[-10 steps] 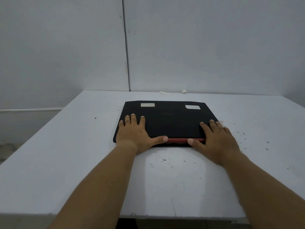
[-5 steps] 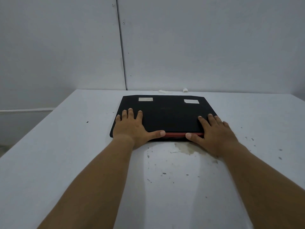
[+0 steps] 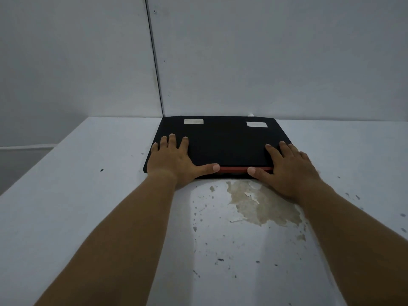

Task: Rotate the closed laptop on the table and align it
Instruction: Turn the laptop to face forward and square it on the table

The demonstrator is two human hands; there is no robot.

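A closed black laptop (image 3: 225,146) with a red strip along its near edge lies flat on the white table (image 3: 88,195), its far edge at the wall. Two pale stickers (image 3: 193,121) sit near its far edge. My left hand (image 3: 172,160) lies flat on the near left corner, fingers spread on the lid and thumb along the near edge. My right hand (image 3: 289,168) lies the same way on the near right corner. Both hands press on the laptop.
A grey wall (image 3: 265,62) with a vertical seam rises right behind the table. A patch of peeled paint (image 3: 260,206) and several dark specks mark the tabletop just in front of the laptop. The table's left edge (image 3: 44,155) runs diagonally.
Both hands have slid the laptop away from me toward the wall. The peeled patch that it covered now shows in front of it.
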